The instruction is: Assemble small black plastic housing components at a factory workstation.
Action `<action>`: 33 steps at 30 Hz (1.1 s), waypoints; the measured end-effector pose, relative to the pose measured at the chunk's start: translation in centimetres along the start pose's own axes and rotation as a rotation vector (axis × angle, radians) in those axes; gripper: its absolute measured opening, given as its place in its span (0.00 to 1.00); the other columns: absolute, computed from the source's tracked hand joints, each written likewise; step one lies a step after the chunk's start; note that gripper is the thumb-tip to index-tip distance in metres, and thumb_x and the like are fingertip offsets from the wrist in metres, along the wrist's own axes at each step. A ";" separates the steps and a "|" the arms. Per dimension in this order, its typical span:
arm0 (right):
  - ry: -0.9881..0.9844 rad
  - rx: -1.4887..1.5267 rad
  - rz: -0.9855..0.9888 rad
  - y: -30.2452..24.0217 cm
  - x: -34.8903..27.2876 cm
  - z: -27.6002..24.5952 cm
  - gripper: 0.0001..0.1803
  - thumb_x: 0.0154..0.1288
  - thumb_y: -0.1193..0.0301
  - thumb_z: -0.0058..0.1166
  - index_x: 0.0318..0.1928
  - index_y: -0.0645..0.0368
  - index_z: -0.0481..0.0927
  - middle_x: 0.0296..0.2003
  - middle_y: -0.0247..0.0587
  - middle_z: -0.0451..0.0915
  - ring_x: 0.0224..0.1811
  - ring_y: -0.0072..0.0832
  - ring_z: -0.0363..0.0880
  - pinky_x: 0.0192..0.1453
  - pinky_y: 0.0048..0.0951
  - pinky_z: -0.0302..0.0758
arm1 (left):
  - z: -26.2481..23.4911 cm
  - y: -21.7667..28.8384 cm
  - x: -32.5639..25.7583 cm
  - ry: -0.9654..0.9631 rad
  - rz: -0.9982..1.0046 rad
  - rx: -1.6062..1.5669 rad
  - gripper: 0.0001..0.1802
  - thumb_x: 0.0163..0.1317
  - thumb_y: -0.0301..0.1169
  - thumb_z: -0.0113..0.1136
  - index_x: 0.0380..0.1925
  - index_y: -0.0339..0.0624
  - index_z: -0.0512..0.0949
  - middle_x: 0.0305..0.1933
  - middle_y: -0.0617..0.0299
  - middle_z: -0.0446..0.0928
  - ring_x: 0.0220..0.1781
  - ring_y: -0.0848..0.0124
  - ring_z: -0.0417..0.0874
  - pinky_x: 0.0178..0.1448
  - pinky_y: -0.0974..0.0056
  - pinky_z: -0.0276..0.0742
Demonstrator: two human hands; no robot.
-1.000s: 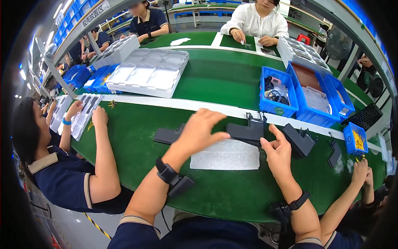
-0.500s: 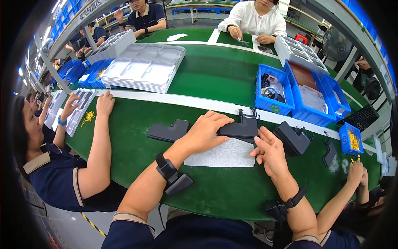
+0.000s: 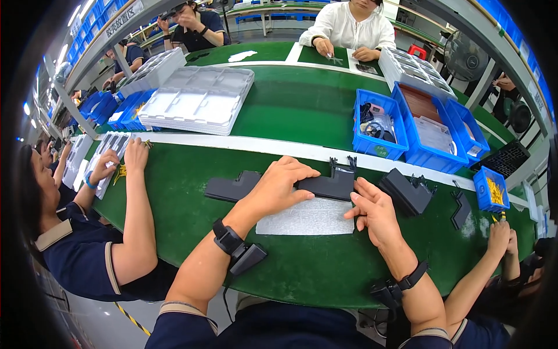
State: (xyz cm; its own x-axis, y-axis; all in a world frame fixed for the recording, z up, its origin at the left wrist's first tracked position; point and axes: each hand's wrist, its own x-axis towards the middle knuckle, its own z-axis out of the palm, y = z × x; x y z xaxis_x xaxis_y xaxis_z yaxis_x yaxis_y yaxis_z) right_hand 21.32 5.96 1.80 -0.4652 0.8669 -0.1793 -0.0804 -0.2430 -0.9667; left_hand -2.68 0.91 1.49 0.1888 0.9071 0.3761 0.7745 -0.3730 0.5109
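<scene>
A small stack of flat black L-shaped parts [image 3: 332, 186] with short black cables lies in front of me, over the upper edge of a white textured sheet [image 3: 303, 217]. My left hand [image 3: 281, 187] is closed on the stack's left end, fingers along the far side and thumb on the near edge. Against its right end, my right hand [image 3: 375, 210] grips the edge and near corner with bent fingers. More black L-shaped parts [image 3: 224, 187] lie left of my left hand. A thicker pile of them [image 3: 404, 192] sits to the right, with a single angled black piece [image 3: 461, 210] farther right.
White trays [image 3: 195, 107] are stacked across the green table [image 3: 302, 267]. Blue bins [image 3: 381, 125] stand at the far right, with a small blue bin of yellow pieces [image 3: 491, 191] nearby. Co-workers' arms [image 3: 138, 198] reach in from both sides; others sit opposite.
The cables on the held stack have shifted slightly, and both my hands stay around it. The co-worker at left has moved a hand toward the white tray and yellow pieces.
</scene>
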 end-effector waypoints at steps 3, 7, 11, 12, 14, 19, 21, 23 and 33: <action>0.028 -0.036 -0.017 -0.1 0.0 0.0 0.37 0.65 0.75 0.56 0.69 0.76 0.54 0.69 0.64 0.60 0.27 0.25 0.82 0.16 0.17 0.67 | -0.1 0.5 0.1 0.009 -0.059 -0.012 0.27 0.44 0.30 0.75 0.48 0.44 0.81 0.47 0.62 0.81 0.52 0.62 0.74 0.54 0.60 0.74; 0.121 -0.080 -0.084 -0.3 -0.1 0.0 0.36 0.63 0.77 0.57 0.69 0.74 0.57 0.68 0.62 0.62 0.24 0.22 0.80 0.15 0.16 0.66 | -0.6 1.6 0.2 0.019 -0.105 -0.020 0.28 0.42 0.29 0.76 0.48 0.44 0.81 0.45 0.63 0.81 0.51 0.62 0.74 0.53 0.60 0.74; 0.140 -0.029 -0.115 -0.1 0.0 0.0 0.35 0.61 0.79 0.60 0.67 0.71 0.62 0.53 0.49 0.77 0.23 0.18 0.77 0.17 0.16 0.66 | -0.6 1.7 -0.1 0.014 0.014 0.029 0.29 0.41 0.29 0.77 0.49 0.45 0.81 0.43 0.65 0.82 0.50 0.63 0.76 0.53 0.61 0.74; 0.141 -0.031 -0.115 0.0 0.0 0.0 0.35 0.61 0.79 0.60 0.67 0.71 0.62 0.53 0.49 0.77 0.23 0.18 0.77 0.17 0.16 0.66 | -0.6 2.0 -0.2 -0.018 0.014 0.023 0.29 0.42 0.30 0.77 0.49 0.45 0.81 0.44 0.65 0.82 0.50 0.64 0.76 0.53 0.62 0.74; 0.070 -0.119 -0.142 0.2 0.0 0.1 0.27 0.62 0.79 0.61 0.61 0.69 0.71 0.39 0.39 0.80 0.24 0.15 0.76 0.20 0.16 0.68 | -0.6 2.7 -0.5 -0.013 -0.026 -0.078 0.28 0.43 0.30 0.76 0.49 0.45 0.81 0.44 0.65 0.82 0.50 0.63 0.77 0.54 0.61 0.74; -0.034 -0.250 -0.229 -0.1 -0.7 0.6 0.12 0.64 0.78 0.59 0.48 0.68 0.79 0.30 0.34 0.81 0.25 0.14 0.77 0.24 0.17 0.71 | 0.5 4.2 -0.3 0.035 -0.289 -0.485 0.16 0.54 0.30 0.72 0.44 0.38 0.83 0.36 0.60 0.84 0.37 0.72 0.82 0.45 0.66 0.78; -0.052 -0.277 -0.252 0.1 -0.7 0.6 0.09 0.64 0.79 0.58 0.44 0.68 0.80 0.28 0.34 0.81 0.26 0.15 0.77 0.25 0.16 0.72 | 0.9 4.4 -0.4 0.065 -0.309 -0.517 0.12 0.57 0.29 0.70 0.40 0.36 0.84 0.32 0.60 0.84 0.31 0.77 0.81 0.41 0.70 0.77; -0.081 -0.263 -0.279 0.1 -0.6 0.7 0.06 0.64 0.79 0.58 0.41 0.69 0.80 0.27 0.35 0.81 0.26 0.15 0.79 0.26 0.17 0.74 | 0.8 4.3 -0.7 0.036 -0.363 -0.611 0.10 0.57 0.27 0.69 0.39 0.35 0.84 0.30 0.61 0.83 0.31 0.77 0.80 0.40 0.71 0.76; -0.055 -0.703 -0.606 -0.8 -1.4 0.6 0.03 0.61 0.84 0.55 0.36 0.69 0.80 0.32 0.43 0.83 0.27 0.25 0.84 0.30 0.23 0.81 | 2.3 4.8 -1.0 0.096 -0.369 -0.637 0.09 0.59 0.28 0.65 0.40 0.38 0.84 0.32 0.63 0.83 0.32 0.79 0.79 0.37 0.71 0.75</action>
State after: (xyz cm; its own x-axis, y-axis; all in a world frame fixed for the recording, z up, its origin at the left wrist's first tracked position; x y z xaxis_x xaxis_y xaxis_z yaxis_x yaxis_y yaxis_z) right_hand 21.49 4.71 2.89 -0.5609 0.7333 0.3842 0.2208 0.5798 -0.7843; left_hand 2.29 -1.32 1.81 -0.0922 0.9852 0.1447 0.2714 -0.1150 0.9556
